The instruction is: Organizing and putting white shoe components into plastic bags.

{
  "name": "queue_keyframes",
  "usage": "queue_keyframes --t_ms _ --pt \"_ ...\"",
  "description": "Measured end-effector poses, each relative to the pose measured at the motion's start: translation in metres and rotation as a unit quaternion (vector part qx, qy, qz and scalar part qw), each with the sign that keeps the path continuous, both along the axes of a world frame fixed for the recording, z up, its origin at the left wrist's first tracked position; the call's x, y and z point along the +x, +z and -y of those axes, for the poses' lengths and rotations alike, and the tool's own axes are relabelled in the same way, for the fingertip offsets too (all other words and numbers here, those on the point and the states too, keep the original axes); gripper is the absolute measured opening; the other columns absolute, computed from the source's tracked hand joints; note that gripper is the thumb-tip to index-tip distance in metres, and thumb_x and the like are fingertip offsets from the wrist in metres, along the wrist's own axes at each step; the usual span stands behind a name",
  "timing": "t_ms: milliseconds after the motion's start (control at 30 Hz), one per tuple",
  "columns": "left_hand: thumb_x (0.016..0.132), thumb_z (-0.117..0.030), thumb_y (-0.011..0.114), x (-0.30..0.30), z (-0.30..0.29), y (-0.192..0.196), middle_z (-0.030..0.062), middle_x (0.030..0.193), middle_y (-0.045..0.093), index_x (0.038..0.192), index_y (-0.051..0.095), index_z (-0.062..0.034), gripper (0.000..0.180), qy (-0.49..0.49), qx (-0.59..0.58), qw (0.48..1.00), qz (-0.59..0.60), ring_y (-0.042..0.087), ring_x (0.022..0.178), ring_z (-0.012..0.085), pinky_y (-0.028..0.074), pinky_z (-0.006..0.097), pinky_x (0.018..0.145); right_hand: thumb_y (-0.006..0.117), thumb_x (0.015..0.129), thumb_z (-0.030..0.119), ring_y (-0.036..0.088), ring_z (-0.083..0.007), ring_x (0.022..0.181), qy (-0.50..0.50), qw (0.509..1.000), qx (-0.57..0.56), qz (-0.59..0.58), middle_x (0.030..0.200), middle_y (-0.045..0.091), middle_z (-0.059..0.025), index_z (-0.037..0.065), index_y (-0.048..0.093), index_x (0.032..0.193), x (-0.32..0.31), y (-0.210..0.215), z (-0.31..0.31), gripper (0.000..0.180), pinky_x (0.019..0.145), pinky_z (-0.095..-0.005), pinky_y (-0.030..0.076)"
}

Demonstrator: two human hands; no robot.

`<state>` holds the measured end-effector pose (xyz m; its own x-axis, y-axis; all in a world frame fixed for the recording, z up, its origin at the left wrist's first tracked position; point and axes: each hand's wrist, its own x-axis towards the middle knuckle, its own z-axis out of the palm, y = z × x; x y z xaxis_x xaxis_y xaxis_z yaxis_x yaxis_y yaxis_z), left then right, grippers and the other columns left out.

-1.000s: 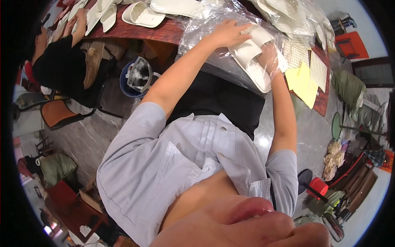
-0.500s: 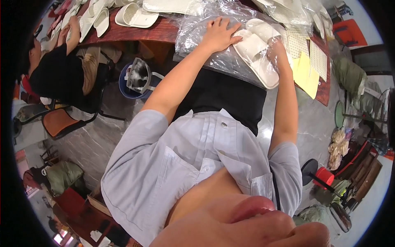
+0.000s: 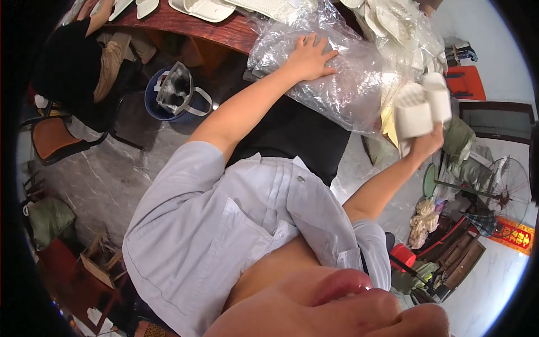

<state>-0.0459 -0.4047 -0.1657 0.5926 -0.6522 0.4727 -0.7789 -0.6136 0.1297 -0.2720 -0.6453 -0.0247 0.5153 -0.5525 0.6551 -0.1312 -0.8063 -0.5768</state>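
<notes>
Grey marbled flooring [image 3: 106,180] is spreading under the scene, and a dark red wooden table [image 3: 196,28] is running along the top edge with white slippers [image 3: 205,8] lying on it; the person's left hand [image 3: 310,58] is lying flat, fingers spread wide, on a heap of clear crinkled plastic bags [image 3: 342,84] at the near edge of that table, pressing the film down and gripping nothing; the right hand [image 3: 425,140] is raised off to the person's right, well apart from the left, and is closing around the lower ends of a pair of white slippers [image 3: 422,106], which are standing roughly upright side by side above the fist, just beside the edge of the plastic heap; yellow paper sheets [image 3: 388,121] are showing behind the film next to the held pair; more pale slippers wrapped in plastic [image 3: 398,25] are piling up at the far right of the table; a blue bucket [image 3: 154,101] holding a grey bag with white handles [image 3: 177,90] is sitting on the floor to the left of the table; another person in a black top [image 3: 62,62] is sitting on a chair with an orange seat [image 3: 53,137] at the upper left; a standing fan [image 3: 505,191] and a red container [image 3: 403,255] are showing at the right rim, small and bent by the lens.
</notes>
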Motion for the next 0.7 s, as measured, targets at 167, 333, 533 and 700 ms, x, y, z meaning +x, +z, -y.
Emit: queue_keyframes --t_ms 167,333,533,700 --pt "0.088 -0.060 0.050 0.005 0.004 0.000 0.0172 0.142 0.042 0.136 0.051 -0.0269 0.058 -0.014 -0.001 1.000 -0.026 0.030 0.135 0.0421 0.022 0.058 0.106 0.048 0.093 0.016 0.067 -0.0183 0.075 0.059 0.930 0.247 0.264 0.094 0.068 -0.0129 -0.004 0.064 0.110 -0.007 0.075 -0.116 0.031 0.068 -0.0306 0.056" --pt "0.088 -0.059 0.050 0.009 -0.005 0.012 0.0185 0.143 0.040 0.138 0.049 -0.0270 0.059 -0.008 0.060 0.996 -0.072 0.027 0.136 0.0435 0.018 0.058 0.108 0.056 0.090 0.012 0.064 -0.0175 0.091 0.422 0.888 0.163 -0.086 0.101 0.066 -0.0108 0.003 0.063 0.109 0.017 0.036 -0.213 0.022 0.081 -0.0290 0.051" --pt "0.091 -0.054 0.049 -0.004 0.013 0.017 0.0177 0.143 0.039 0.138 0.046 -0.0271 0.055 -0.001 0.038 0.996 -0.086 0.031 0.135 0.0399 0.022 0.059 0.108 0.060 0.083 0.003 0.062 -0.0165 0.095 0.391 0.918 0.056 -0.045 0.102 0.067 -0.0084 -0.002 0.066 0.108 0.110 -0.020 -0.253 0.026 0.084 -0.0287 0.047" --pt "0.090 -0.046 0.050 0.019 -0.005 -0.049 0.0179 0.142 0.042 0.141 0.044 -0.0173 0.059 -0.175 -0.374 0.910 -0.047 0.030 0.138 0.0343 0.023 0.063 0.107 0.049 0.079 0.001 0.060 -0.0342 0.086 0.244 0.953 0.170 0.053 0.091 0.064 -0.0219 -0.006 0.063 0.090 0.149 -0.049 -0.189 0.020 0.075 -0.0412 0.044"
